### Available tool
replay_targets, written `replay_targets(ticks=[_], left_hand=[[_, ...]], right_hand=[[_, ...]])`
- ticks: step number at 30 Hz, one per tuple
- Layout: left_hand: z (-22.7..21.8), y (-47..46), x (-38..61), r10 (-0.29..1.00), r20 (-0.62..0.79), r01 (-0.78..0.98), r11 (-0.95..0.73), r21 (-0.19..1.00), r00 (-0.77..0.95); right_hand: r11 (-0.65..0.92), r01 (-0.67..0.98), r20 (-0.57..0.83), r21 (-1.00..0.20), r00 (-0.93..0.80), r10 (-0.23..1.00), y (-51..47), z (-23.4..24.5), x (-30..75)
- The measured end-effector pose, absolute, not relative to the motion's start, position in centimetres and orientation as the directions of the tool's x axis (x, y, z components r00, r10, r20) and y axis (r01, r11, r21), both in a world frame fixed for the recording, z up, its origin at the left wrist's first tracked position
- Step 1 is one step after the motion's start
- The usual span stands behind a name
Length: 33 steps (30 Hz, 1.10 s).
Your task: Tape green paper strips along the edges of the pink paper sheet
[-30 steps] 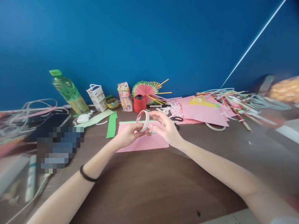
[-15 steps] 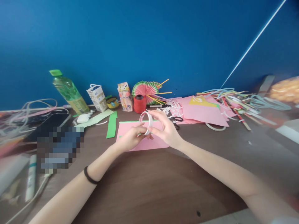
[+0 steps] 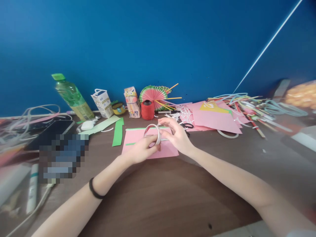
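A roll of tape (image 3: 158, 136) stands on edge above the pink sheet of paper (image 3: 165, 152), its ring tilted. My left hand (image 3: 144, 148) grips the lower part of the roll between thumb and fingers. At the roll's right side is my right hand (image 3: 178, 136), its bent fingers and thumb apart. Its thumb tip lies close to the tape's edge; whether it touches is unclear. Narrow green strips (image 3: 129, 144) lie on the pink sheet, which is partly hidden by my hands.
Behind stand a red roll (image 3: 147, 111), a paper fan (image 3: 153, 95), a small carton (image 3: 101, 103) and a green bottle (image 3: 74, 98). Black-handled scissors (image 3: 188, 125) and pink sheets (image 3: 214, 121) lie right. A green paper piece (image 3: 118, 132) lies left; a blue wall (image 3: 158, 42) rises behind.
The tape roll has turned and dropped slightly. My left hand has shifted right and taken a fuller grip on it. My right thumb and fingers have moved off the ring to its side.
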<state>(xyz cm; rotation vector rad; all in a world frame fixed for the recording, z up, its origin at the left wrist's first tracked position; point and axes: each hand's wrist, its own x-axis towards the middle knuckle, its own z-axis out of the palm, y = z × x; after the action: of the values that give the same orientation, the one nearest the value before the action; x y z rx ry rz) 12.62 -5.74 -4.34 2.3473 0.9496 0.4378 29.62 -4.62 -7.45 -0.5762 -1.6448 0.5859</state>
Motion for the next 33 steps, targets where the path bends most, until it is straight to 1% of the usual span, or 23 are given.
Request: replay_targets(ticks=[2,6,8,12,15,19,22,26,33], left_hand=[[-4.4,-5.6,12.6,0.741,0.074,0.545,-0.553,0.63,0.667],[-4.6,-5.3,12.4,0.767,0.016,0.483,-0.42,0.769,0.642],[-4.7,-5.1,12.3,0.785,-0.001,0.461,-0.363,0.81,0.619],[-4.6,-5.1,12.3,0.822,0.019,0.463,-0.339,0.819,0.569],[-4.4,-5.2,12.4,0.817,0.034,0.437,-0.342,0.832,0.575],[-4.1,-5.4,12.6,0.812,0.07,0.427,-0.376,0.822,0.58],[-4.0,-5.4,12.7,0.826,0.051,0.426,-0.341,0.838,0.561],[-3.8,-5.4,12.5,0.842,0.063,0.424,-0.332,0.843,0.535],[-3.8,-4.9,12.0,0.807,0.034,0.333,-0.282,0.9,0.59]], right_hand=[[0.724,-0.011,0.72,-0.69,-0.116,0.684,-4.5,-7.4,29.6],[0.7,-0.078,0.704,-0.71,-0.044,0.709,-4.5,-6.9,29.7],[0.684,-0.101,0.688,-0.723,-0.013,0.725,-4.6,-6.5,29.8],[0.651,-0.096,0.653,-0.753,0.003,0.757,-4.8,-6.1,29.9],[0.64,-0.086,0.643,-0.763,-0.01,0.766,-4.9,-6.2,29.8],[0.61,-0.14,0.619,-0.78,-0.03,0.785,-5.0,-6.4,29.7],[0.576,-0.18,0.59,-0.797,-0.034,0.806,-4.9,-6.5,29.7],[0.545,-0.192,0.562,-0.816,-0.04,0.826,-4.9,-6.5,29.7],[0.51,-0.221,0.532,-0.831,-0.05,0.845,-5.1,-6.3,29.6]])
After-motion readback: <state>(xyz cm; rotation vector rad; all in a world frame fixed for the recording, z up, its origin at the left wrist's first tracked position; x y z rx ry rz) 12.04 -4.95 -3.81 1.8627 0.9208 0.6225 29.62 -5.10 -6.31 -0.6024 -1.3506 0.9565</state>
